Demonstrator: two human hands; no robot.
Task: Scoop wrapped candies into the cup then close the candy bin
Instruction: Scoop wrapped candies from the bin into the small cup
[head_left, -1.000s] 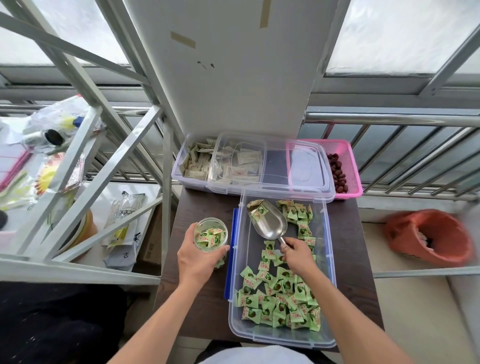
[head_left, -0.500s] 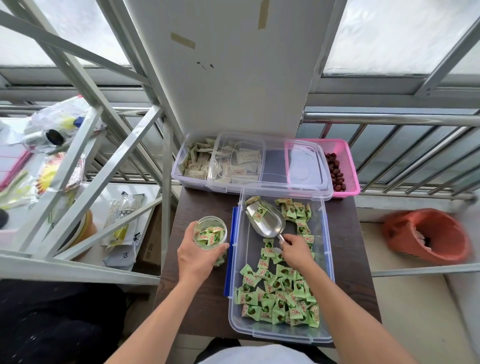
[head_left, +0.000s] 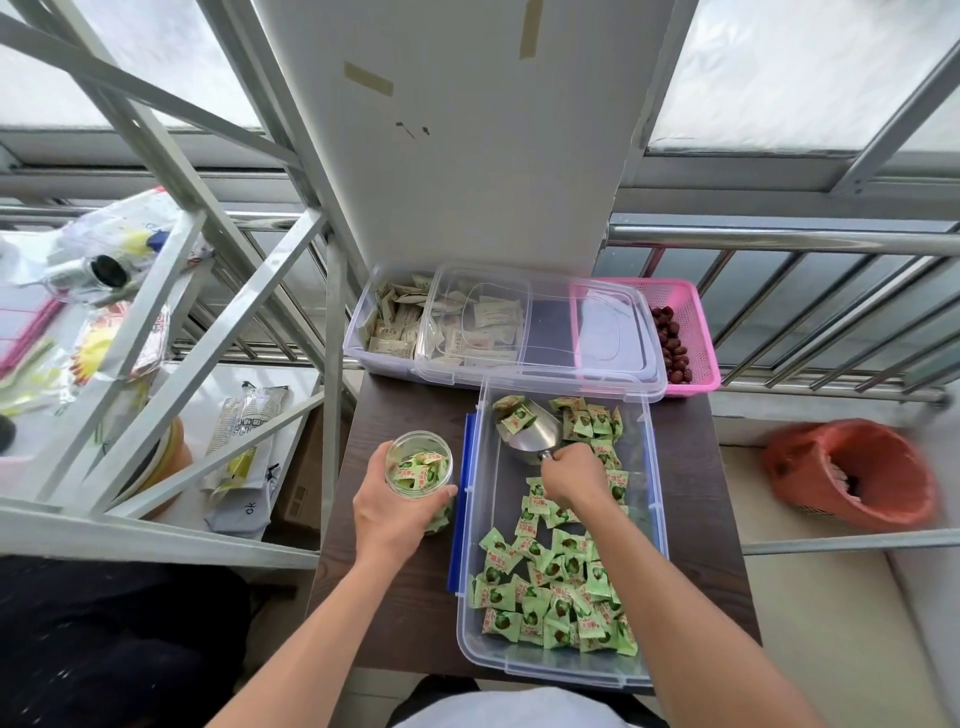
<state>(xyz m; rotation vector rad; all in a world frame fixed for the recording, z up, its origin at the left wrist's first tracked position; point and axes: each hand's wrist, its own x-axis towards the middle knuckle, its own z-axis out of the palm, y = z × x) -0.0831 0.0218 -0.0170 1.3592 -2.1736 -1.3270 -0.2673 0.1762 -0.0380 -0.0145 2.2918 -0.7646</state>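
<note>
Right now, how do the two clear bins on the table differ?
The near bin holds green wrapped candies and is fully open; the far bin holds pale packets, and a clear lid lies across part of it. The near bin runs lengthwise away from the person, the far bin crosswise. Both are clear plastic.

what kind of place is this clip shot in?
Probably an enclosed home balcony, not a shop: frosted windows above a metal railing, a small dark table with candy bins, and an orange waste basket on the floor.
</note>
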